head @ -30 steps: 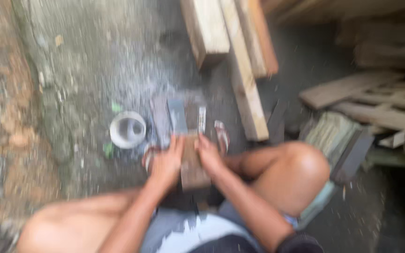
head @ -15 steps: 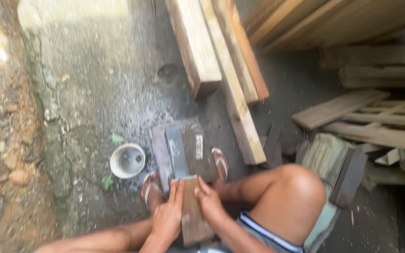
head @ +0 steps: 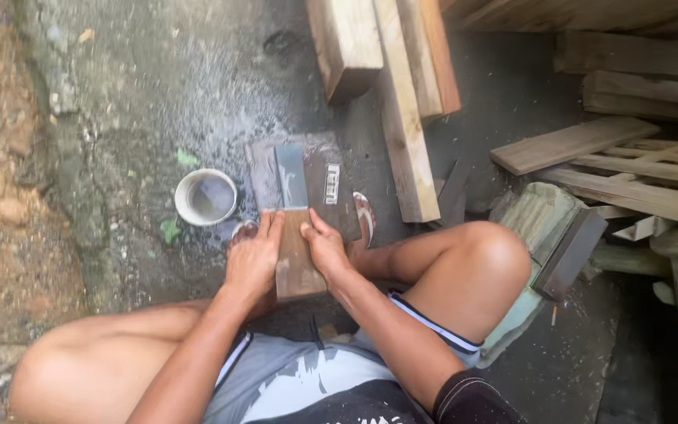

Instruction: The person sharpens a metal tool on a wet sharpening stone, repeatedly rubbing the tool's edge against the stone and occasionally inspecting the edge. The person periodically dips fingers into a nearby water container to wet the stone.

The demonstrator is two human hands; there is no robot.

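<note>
I crouch on wet ground with both knees spread. My left hand (head: pixel 255 253) and my right hand (head: pixel 322 243) press down side by side on a flat wooden-handled blade (head: pixel 295 255) that lies lengthwise in front of me. Its grey metal front part (head: pixel 290 174) rests on a dark flat stone slab (head: pixel 335 212) wet with water. A small pale tag-like piece (head: pixel 331 184) lies on the slab to the right of the blade. Both hands lie flat with fingers pointing forward on the brown wooden part.
A white bowl of grey water (head: pixel 205 197) stands left of the slab. Long timber beams (head: pixel 402 102) lie ahead and to the right, with a stack of planks (head: pixel 637 169) at far right. A sandalled foot (head: pixel 366 217) is beside the slab. Stony earth (head: pixel 1 180) borders the left.
The view has shifted and steadied, with the head now more directly above the hands. Both hands stay pressed on the blade over the slab; their position on it has barely changed.
</note>
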